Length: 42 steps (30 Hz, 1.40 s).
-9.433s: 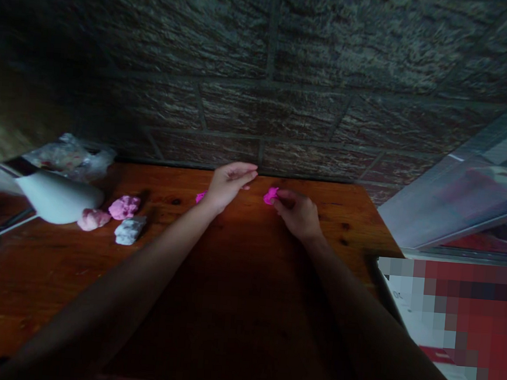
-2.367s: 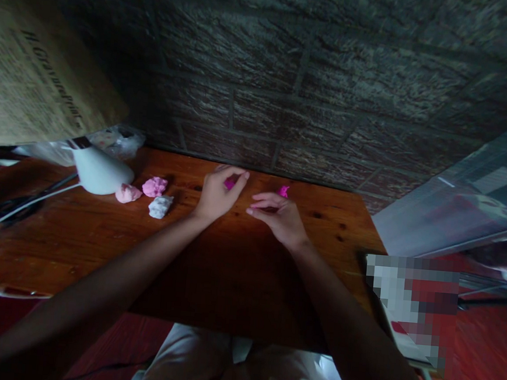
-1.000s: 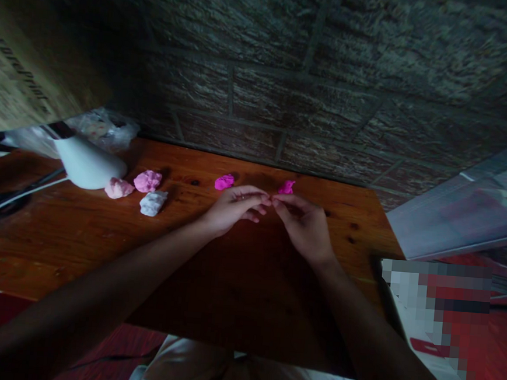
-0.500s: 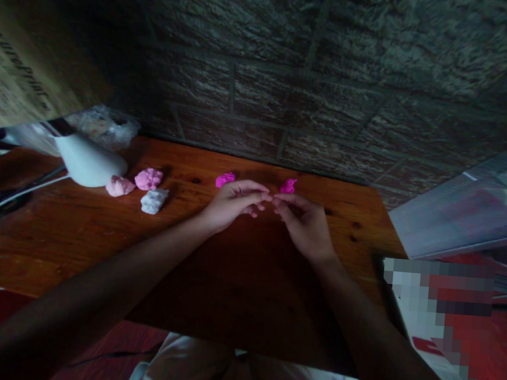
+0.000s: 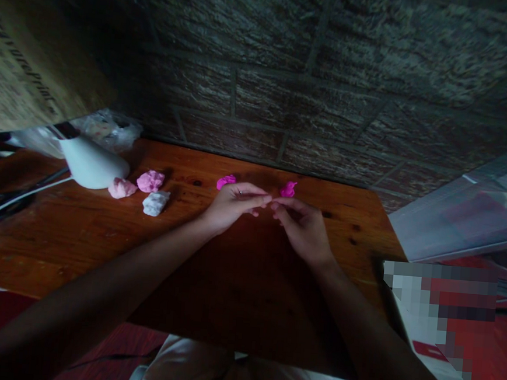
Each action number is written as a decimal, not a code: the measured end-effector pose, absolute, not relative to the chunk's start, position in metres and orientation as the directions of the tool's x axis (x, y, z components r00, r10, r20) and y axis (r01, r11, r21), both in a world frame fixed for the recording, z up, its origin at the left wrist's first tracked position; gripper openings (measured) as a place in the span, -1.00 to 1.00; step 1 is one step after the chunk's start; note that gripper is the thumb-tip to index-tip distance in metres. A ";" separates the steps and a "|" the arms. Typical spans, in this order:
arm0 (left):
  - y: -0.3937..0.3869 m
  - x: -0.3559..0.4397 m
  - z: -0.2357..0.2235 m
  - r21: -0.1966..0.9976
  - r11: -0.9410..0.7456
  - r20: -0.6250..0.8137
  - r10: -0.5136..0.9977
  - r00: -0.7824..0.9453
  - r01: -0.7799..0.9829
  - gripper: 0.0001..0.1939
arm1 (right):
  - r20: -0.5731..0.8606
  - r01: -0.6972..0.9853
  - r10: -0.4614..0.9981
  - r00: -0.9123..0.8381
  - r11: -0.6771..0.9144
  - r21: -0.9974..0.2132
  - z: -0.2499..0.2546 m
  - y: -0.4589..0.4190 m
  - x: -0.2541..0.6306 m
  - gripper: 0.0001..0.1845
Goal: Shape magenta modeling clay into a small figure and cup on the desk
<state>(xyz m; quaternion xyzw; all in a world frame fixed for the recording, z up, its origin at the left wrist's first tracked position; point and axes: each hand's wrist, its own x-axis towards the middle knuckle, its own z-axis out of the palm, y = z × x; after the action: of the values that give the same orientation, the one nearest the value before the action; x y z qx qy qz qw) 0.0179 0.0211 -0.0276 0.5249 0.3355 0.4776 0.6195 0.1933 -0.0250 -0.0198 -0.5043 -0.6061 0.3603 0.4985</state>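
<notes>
Above the middle of the wooden table (image 5: 179,237), my left hand (image 5: 237,206) and my right hand (image 5: 305,226) meet at the fingertips. Thumb and fingers are pinched together on each; whatever lies between them is too small or hidden to make out. Just behind my left hand is a bright magenta lump (image 5: 226,181) of what looks like modelling clay, partly covered by that hand. A small magenta shaped piece (image 5: 288,188) rests behind my right fingers. Off to the left lie a pink lump (image 5: 150,180), a paler pink lump (image 5: 122,188) and a white lump (image 5: 155,203).
A white lamp base (image 5: 93,163) with a white cable (image 5: 19,201) stands at the left, below a printed paper shade (image 5: 34,73). Behind it is a crumpled plastic bag (image 5: 109,129). A stone-patterned wall (image 5: 261,97) borders the table's back edge.
The fingertips of both hands have shifted very slightly while staying pinched together. The whole view has moved a little; the lumps on the table keep their places.
</notes>
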 end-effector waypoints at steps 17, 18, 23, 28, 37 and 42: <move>0.023 0.017 -0.027 0.941 0.094 0.010 0.952 0.306 -0.326 -0.55 | 0.188 0.270 0.981 0.040 0.170 -0.948 -0.022 -0.023 0.196 -0.76; 0.023 0.018 -0.027 0.939 0.097 0.008 0.953 0.303 -0.330 -0.55 | 0.184 0.265 0.982 0.040 0.167 -0.950 -0.022 -0.023 0.196 -0.76; 0.024 0.019 -0.030 0.944 0.054 0.048 0.953 0.298 -0.326 -0.57 | 0.200 0.275 0.979 0.028 0.185 -0.943 -0.020 -0.023 0.195 -0.77; 0.025 0.019 -0.030 0.938 0.065 0.038 0.958 0.284 -0.342 -0.58 | 0.185 0.277 0.982 0.034 0.169 -0.946 -0.019 -0.024 0.195 -0.77; 0.022 0.021 -0.026 0.897 0.120 0.003 0.961 0.278 -0.425 -0.60 | 0.188 0.300 0.982 0.009 0.177 -0.937 -0.019 -0.024 0.196 -0.74; 0.021 0.022 -0.023 0.885 0.129 0.000 0.961 0.276 -0.447 -0.60 | 0.189 0.317 0.982 0.003 0.179 -0.931 -0.020 -0.024 0.196 -0.75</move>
<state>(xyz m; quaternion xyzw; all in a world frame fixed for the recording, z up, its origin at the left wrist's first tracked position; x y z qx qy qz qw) 0.0224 0.0205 -0.0235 0.4132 0.3112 0.5148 0.6837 0.1958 -0.0241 -0.0202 -0.5326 -0.6097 0.3562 0.4666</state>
